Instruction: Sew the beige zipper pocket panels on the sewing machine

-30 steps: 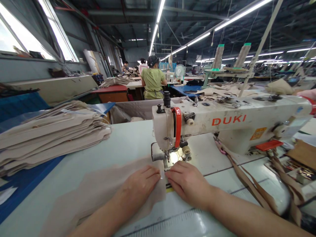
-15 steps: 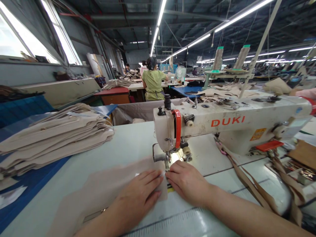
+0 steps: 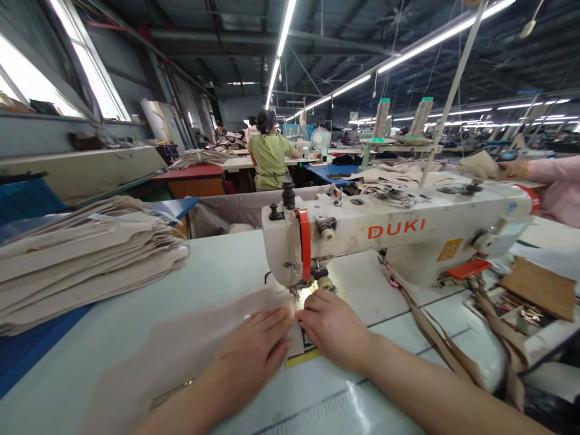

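Observation:
A thin beige fabric piece (image 3: 181,344) lies on the pale tabletop, its right edge beside the needle area of a white sewing machine (image 3: 362,223). My left hand (image 3: 256,344) rests flat on this fabric with its fingers stretched toward the needle. Close by on the right, my right hand (image 3: 333,326) has its fingers bent and pressed together, the tips at the fabric's edge just in front of the presser foot. The fingertips partly hide that edge. A lamp lights the spot behind my fingers. Under my left forearm a zipper-like metal detail (image 3: 174,391) shows on the fabric.
A tall stack of beige fabric pieces (image 3: 90,260) lies on the left. Beige straps (image 3: 435,332) hang right of the machine, near a tray of metal parts (image 3: 521,311). Thread cones (image 3: 382,119) stand behind. A person in green (image 3: 270,154) sits ahead; a pink sleeve (image 3: 553,172) reaches in at right.
The view has turned slightly right, so the machine appears further left. The fabric has slid a little forward beside the needle, with both hands staying on it. More of a yellow strip shows.

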